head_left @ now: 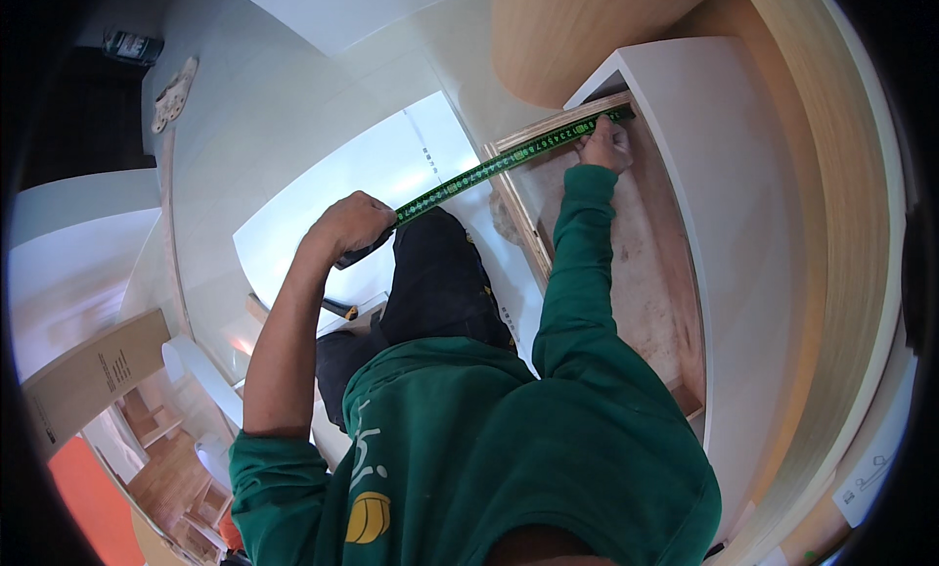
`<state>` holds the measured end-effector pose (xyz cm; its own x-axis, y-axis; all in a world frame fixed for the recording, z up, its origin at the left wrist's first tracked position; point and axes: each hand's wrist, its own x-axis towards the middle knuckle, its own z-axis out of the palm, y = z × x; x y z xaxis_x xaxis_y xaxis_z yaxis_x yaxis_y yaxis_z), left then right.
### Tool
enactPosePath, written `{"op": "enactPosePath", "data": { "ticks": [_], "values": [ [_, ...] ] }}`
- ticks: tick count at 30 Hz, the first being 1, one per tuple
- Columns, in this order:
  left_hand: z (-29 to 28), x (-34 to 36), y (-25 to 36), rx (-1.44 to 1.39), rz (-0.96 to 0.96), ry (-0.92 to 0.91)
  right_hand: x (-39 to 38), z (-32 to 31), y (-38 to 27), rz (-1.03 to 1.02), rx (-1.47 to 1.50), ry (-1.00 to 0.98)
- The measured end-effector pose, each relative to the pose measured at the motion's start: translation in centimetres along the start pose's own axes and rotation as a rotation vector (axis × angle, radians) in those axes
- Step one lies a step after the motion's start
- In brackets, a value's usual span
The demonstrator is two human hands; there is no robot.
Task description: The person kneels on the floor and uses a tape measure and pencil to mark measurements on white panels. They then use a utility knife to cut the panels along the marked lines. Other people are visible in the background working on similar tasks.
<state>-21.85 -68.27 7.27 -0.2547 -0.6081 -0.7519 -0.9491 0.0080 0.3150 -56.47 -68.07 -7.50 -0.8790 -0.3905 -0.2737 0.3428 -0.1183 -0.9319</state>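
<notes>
A green tape measure blade [494, 165] stretches diagonally from my left hand to the far right end of an open wooden drawer or box [667, 312] in a white cabinet [734, 224]. My left hand [357, 224] is closed on the dark case of the tape measure [352, 254], over a white sheet [323, 204] on the floor. My right hand [604, 147] pinches the blade near its far end, against the wooden rim at the top of the drawer [558, 120]. My dark-trousered leg is bent below the blade.
A curved light-wood piece [538, 38] stands behind the drawer, and a wooden curved edge runs down the right. A pale shoe [174, 96], a long stick [171, 233], cardboard [93, 380], an orange panel [88, 498] and a dark-handled tool [341, 310] lie to the left.
</notes>
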Motion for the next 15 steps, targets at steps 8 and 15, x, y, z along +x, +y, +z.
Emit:
{"op": "enactPosePath", "data": {
  "ticks": [8,15],
  "values": [
    [0.03,0.13,-0.09,-0.006,-0.026,-0.004,-0.58,0.02,-0.81,0.033,-0.095,-0.011],
    [0.06,0.05,0.05,-0.012,-0.036,0.01,-0.62,0.22,-0.83,0.018,-0.043,0.007]
  ]
}}
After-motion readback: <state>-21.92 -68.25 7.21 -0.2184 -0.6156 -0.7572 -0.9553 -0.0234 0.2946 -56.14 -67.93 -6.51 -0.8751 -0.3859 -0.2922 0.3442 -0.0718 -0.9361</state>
